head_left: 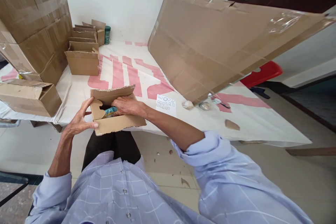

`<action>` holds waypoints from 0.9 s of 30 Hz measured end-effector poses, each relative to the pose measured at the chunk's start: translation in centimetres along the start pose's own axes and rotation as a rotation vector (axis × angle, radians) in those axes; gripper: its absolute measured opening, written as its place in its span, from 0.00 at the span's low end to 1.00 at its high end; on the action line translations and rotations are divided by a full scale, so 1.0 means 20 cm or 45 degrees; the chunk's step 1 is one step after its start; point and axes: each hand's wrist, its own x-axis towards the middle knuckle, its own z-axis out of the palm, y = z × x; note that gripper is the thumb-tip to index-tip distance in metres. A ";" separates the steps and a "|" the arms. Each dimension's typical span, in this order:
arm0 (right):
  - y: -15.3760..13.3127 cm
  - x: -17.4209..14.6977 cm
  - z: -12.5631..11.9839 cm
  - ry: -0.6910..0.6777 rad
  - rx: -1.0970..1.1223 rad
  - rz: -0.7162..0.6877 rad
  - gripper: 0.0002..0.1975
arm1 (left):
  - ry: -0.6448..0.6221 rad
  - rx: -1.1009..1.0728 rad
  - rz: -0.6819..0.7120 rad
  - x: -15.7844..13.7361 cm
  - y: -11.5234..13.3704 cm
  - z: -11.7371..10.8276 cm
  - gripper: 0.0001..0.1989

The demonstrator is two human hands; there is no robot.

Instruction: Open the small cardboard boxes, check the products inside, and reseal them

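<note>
An open cardboard box [123,123] rests at the table's front edge, its long flaps raised. My left hand [80,119] grips the box's left end, thumb on the near wall and fingers along the far side. Reaching into the opening from the right, my right hand [126,106] has its fingers curled against a shiny blue packet [110,111]. The packet lies partly inside the box, and some of my right fingertips are hidden there.
Stacked taped cartons [36,24], a closed box [28,96] and a row of open boxes [82,61] stand left. A large cardboard sheet [210,42] leans at right. A printed paper [166,105] and tape rolls [204,105] lie on the covered table [270,126].
</note>
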 end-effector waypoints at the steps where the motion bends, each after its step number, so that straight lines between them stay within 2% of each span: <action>1: -0.02 0.00 -0.01 -0.023 -0.043 0.008 0.08 | -0.012 -0.023 0.013 0.00 -0.01 -0.01 0.60; 4: -0.05 -0.02 -0.03 -0.097 -0.101 0.030 0.11 | -0.079 -0.091 0.059 -0.02 -0.04 -0.05 0.54; 6: -0.06 -0.04 -0.04 -0.124 -0.070 0.032 0.11 | -0.087 -0.040 0.069 -0.03 -0.04 -0.05 0.54; 11: -0.05 -0.06 -0.03 -0.109 0.025 0.038 0.10 | 0.072 0.279 0.102 0.00 -0.01 0.05 0.60; 15: -0.03 -0.08 -0.02 -0.086 0.038 0.074 0.09 | 0.111 0.337 0.188 0.02 0.00 0.12 0.59; 20: -0.04 -0.10 -0.02 -0.131 -0.028 0.069 0.07 | 0.131 0.353 0.224 0.02 -0.01 0.11 0.58; 23: -0.03 -0.13 -0.05 -0.033 0.010 0.022 0.07 | 0.131 0.334 0.223 0.02 -0.03 0.10 0.58; 27: 0.02 -0.21 -0.17 0.300 0.204 -0.061 0.08 | 0.166 0.270 0.198 0.07 -0.08 0.07 0.62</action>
